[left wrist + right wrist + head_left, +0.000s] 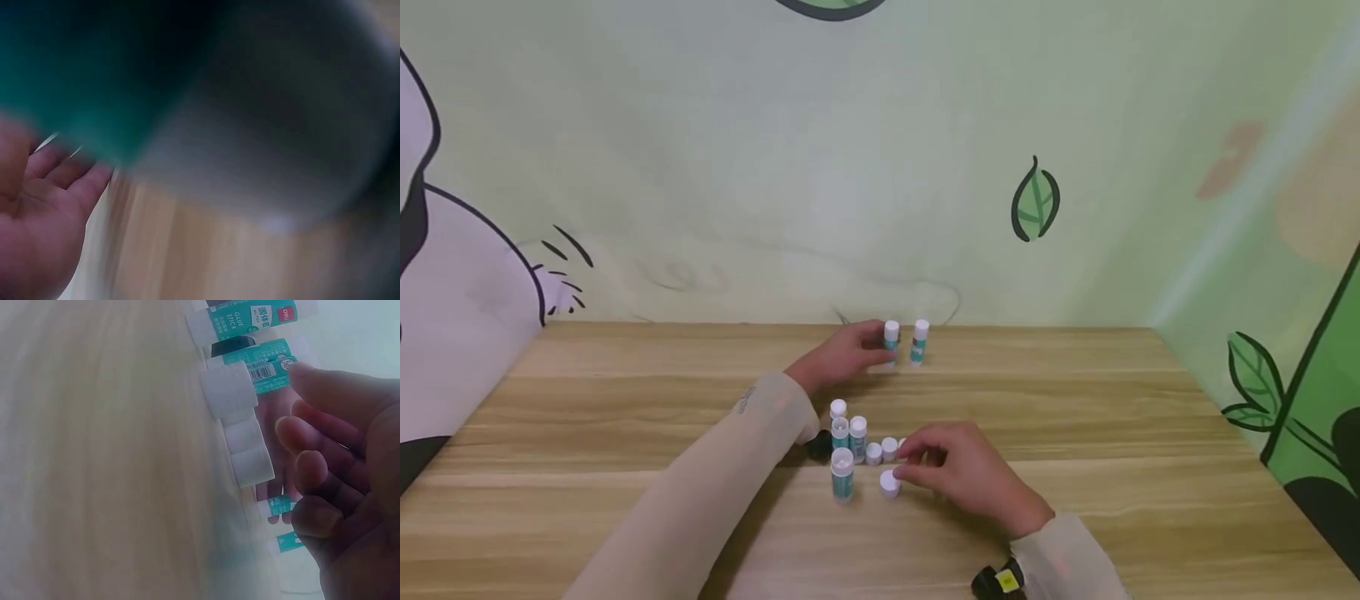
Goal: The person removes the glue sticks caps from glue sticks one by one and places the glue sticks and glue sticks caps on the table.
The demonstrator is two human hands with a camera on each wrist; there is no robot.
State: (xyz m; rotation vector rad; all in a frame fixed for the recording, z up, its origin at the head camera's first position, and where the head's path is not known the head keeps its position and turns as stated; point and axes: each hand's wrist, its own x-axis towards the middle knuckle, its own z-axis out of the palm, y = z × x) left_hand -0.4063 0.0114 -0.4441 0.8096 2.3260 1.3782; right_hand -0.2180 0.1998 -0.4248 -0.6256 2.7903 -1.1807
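At the back of the table my left hand (850, 354) pinches a white-capped glue stick (891, 332), thumb in front and fingers behind. A second capped glue stick (919, 343) stands just to its right. My right hand (958, 467) hovers with loosely curled fingers beside a white cap (889, 484), thumb near its edge and nothing held. Behind that cap, smaller white caps (874, 454) stand in a row, partly hidden by the right fingers. Left of the caps, an uncapped glue stick (842, 479) stands upright. In the left wrist view a blurred teal-and-white tube (250, 137) covers most of the picture.
Several more glue sticks (858, 439) stand close together behind the uncapped one, under the left forearm's side. A black wrist device (820, 446) on the left sleeve is right next to them. The wooden table (1075, 400) ends at a printed wall (737, 208).
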